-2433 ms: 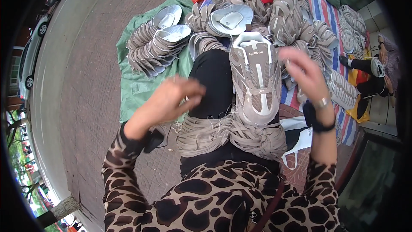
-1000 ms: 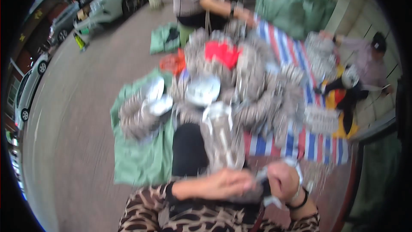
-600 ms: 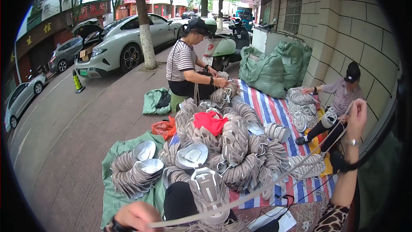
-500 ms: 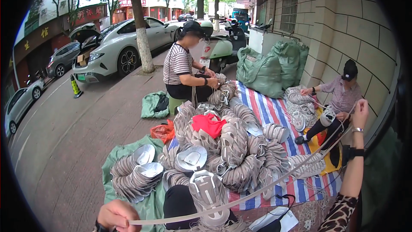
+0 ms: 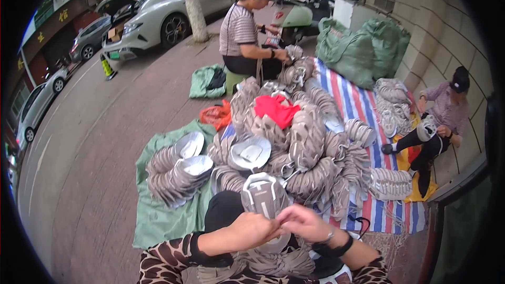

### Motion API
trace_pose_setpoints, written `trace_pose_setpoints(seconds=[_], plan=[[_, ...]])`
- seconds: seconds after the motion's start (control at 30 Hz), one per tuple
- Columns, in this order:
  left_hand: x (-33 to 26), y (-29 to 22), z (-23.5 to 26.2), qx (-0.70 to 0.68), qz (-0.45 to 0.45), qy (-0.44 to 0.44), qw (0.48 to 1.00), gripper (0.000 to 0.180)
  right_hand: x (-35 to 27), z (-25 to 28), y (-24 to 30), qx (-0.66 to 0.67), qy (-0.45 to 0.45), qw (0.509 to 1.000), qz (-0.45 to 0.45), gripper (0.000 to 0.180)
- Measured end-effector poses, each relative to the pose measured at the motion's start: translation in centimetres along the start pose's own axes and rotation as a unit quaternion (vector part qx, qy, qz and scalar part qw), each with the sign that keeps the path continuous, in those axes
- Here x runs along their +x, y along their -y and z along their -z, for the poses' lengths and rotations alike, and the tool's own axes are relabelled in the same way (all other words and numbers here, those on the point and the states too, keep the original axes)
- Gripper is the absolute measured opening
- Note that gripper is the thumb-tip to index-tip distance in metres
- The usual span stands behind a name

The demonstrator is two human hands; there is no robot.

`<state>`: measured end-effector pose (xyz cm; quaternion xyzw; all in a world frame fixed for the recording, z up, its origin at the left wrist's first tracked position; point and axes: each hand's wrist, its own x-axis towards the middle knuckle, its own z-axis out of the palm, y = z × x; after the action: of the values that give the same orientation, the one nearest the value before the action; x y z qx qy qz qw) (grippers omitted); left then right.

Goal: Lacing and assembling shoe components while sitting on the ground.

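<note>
In front of my lap my two hands meet, fingertips against each other. My left hand (image 5: 256,231) is closed with its knuckles up. My right hand (image 5: 306,224) pinches at the left's fingertips. The pale flat shoelace that ran between them a moment ago is hidden by the fingers. Just beyond the hands a grey-brown shoe upper (image 5: 264,195) with a white-edged collar stands toe toward me, its lower part covered by my hands. Below my wrists lies a bundle of beige laces (image 5: 279,263) on my lap.
Stacked shoe uppers (image 5: 306,139) heap up ahead, with a red cloth (image 5: 275,110) on top. More stacks (image 5: 181,179) lie on a green sheet (image 5: 152,221) at left. One person (image 5: 244,37) sits ahead, another (image 5: 447,105) at right, on a striped tarp (image 5: 336,92).
My hands, spread wide with the shoelace stretched between them, have come together over my lap. The right hand came down and left. The view has tilted downward.
</note>
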<state>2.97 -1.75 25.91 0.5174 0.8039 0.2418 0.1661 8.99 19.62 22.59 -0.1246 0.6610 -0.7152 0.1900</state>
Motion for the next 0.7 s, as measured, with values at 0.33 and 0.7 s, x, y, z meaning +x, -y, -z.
trace_pose_setpoints(seconds=[0.33, 0.7], plan=[[-2.8, 1.3, 0.3, -0.048, -0.004, 0.000, 0.999, 0.028, 0.1, -2.7, -3.3, 0.095, 0.015, 0.992, -0.083, 0.011], [-6.9, -1.6, 10.1, -0.083, -0.020, -0.387, 0.918, 0.035, 1.0, -1.0, -3.2, -0.017, -0.175, 0.981, -0.079, 0.009]])
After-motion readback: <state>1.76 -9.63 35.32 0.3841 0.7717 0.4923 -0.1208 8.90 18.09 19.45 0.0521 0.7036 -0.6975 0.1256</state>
